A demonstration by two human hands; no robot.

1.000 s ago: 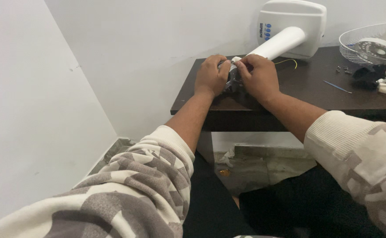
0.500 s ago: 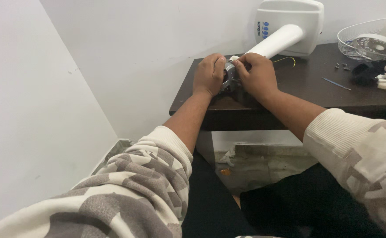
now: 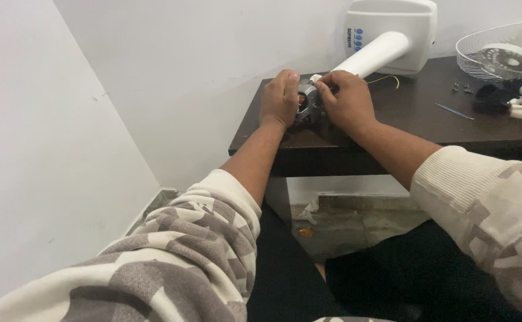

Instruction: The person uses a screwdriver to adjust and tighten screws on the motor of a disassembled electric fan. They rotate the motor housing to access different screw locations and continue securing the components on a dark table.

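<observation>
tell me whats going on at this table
A person holds a small grey metal motor part between both hands at the near left corner of a dark wooden table. The left hand cups it from one side and the right hand pinches it from the other. A white fan stand, a wire fan guard and loose screws lie behind.

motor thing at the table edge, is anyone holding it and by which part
Yes. Both hands hold the small grey metal motor: the left hand cups its left side, and the right hand has its grip on the right side and top.
</observation>
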